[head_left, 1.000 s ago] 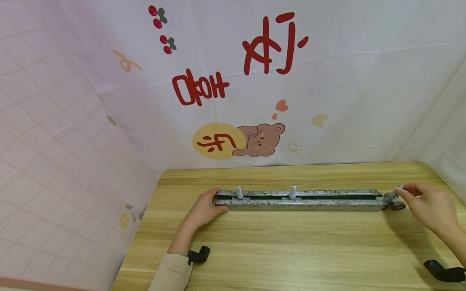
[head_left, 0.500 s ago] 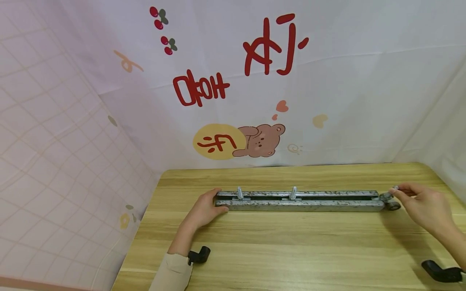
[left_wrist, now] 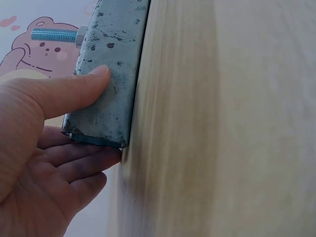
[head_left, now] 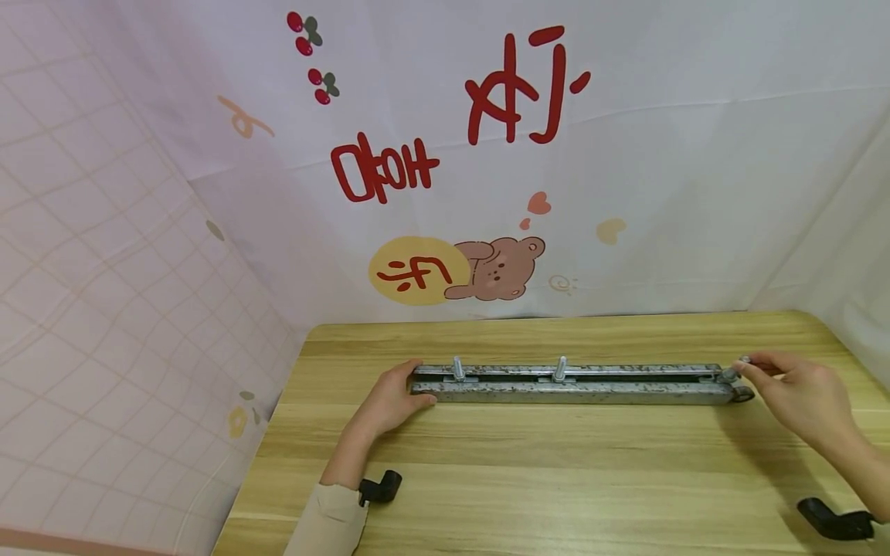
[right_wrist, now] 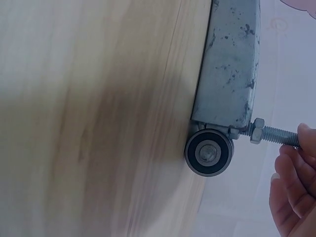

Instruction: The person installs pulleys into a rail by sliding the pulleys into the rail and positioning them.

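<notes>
A long metal channel rail (head_left: 584, 394), speckled with dark spots, lies across the wooden table with its slot facing up. My left hand (head_left: 391, 395) grips its left end, thumb on the near wall (left_wrist: 106, 98) and fingers around the end. Two bolts stand up from the slot, a left bolt (head_left: 457, 368) and a right bolt (head_left: 560, 369). At the rail's right end, my right hand (head_left: 810, 390) pinches the upright bolt (right_wrist: 279, 136) of a roller carriage. The carriage's wheel (right_wrist: 208, 153) sits just outside the rail end, while its front part is inside the slot.
The wooden table (head_left: 556, 479) extends in front of the rail. Behind it hangs a white printed cloth (head_left: 681, 154), and a grid-patterned cloth (head_left: 104, 270) borders the left side. Black wrist mounts, such as the left one (head_left: 381, 486), stick out beside both wrists.
My right hand has moved left, bringing the roller carriage from beyond the rail's right end partly into the slot. The left hand and the rail have stayed in place.
</notes>
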Motion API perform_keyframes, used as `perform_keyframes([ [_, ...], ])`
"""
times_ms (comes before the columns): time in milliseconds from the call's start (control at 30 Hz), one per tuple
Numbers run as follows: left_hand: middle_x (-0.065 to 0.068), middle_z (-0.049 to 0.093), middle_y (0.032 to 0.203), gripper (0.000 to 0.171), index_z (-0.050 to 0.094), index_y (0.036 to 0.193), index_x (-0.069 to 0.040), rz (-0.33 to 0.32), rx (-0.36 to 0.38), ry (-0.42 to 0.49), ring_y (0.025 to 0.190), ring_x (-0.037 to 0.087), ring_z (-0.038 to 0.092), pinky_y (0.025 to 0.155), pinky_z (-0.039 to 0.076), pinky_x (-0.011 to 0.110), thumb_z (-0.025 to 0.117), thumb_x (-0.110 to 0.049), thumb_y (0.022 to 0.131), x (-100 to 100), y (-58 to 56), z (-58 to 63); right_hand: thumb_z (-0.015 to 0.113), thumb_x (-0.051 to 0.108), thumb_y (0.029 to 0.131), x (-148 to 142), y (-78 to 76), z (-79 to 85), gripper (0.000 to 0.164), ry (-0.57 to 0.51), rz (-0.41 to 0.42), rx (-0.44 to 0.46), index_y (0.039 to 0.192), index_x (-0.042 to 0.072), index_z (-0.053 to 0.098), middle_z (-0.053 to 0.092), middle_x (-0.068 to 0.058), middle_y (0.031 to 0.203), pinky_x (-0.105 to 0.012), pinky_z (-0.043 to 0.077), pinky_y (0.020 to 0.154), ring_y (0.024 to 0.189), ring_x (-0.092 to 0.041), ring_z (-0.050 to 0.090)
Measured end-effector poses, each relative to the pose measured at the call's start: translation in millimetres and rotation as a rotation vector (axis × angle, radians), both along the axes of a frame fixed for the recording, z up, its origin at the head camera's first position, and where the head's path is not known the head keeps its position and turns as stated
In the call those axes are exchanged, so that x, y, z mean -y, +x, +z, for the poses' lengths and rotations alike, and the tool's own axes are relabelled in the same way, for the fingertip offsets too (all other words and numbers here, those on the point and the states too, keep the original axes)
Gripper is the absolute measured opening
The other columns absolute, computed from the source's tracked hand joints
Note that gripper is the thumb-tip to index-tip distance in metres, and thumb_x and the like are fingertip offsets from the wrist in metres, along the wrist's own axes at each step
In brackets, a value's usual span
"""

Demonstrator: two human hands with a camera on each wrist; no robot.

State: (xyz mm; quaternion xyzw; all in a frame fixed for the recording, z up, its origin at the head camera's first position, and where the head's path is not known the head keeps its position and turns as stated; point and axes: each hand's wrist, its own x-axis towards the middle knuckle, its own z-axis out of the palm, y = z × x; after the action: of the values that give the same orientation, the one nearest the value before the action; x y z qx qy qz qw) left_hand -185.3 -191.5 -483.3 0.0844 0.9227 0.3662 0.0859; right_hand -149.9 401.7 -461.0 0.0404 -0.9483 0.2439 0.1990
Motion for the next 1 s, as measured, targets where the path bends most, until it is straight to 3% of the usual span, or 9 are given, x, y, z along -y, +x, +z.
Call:
perform_keyframes([
  [200,0.020,0.050,0.155,0.078,0.047,0.155,-0.001,0.002,0.004,-0.003,0.145,0.040,0.045,0.115,0.042,0.056,0.083,-0.030,0.093,-0.9,0.2,0.8,0.080,0.015,0.094,2.0,0.6,-0.1,0.026,0.012,0.033,-0.032,0.105,-0.009,0.077,0.075,-0.027,0.089,-0.013,0.040,0.050,0.061,0.014,0.053],
  [667,0.019,0.050,0.156,0.078,0.047,0.156,-0.002,0.004,0.005,-0.011,0.145,0.039,0.045,0.115,0.042,0.056,0.083,-0.030,0.093,-0.6,-1.5,-2.2,0.081,0.011,0.091,5.7,-4.0,-3.6,0.020,0.062,0.092,-0.136,0.100,-0.007,0.078,0.075,-0.024,0.083,-0.013,0.039,0.048,0.061,0.013,0.052],
  [1000,0.020,0.050,0.156,0.077,0.048,0.155,-0.001,0.002,0.001,-0.002,0.145,0.040,0.044,0.115,0.042,0.056,0.084,-0.028,0.092,-0.4,-1.2,-1.2,0.082,0.011,0.090,7.1,-6.6,-3.3,0.019,0.088,0.120,-0.159,0.098,-0.006,0.078,0.075,-0.022,0.080,-0.015,0.038,0.046,0.056,0.007,0.057],
])
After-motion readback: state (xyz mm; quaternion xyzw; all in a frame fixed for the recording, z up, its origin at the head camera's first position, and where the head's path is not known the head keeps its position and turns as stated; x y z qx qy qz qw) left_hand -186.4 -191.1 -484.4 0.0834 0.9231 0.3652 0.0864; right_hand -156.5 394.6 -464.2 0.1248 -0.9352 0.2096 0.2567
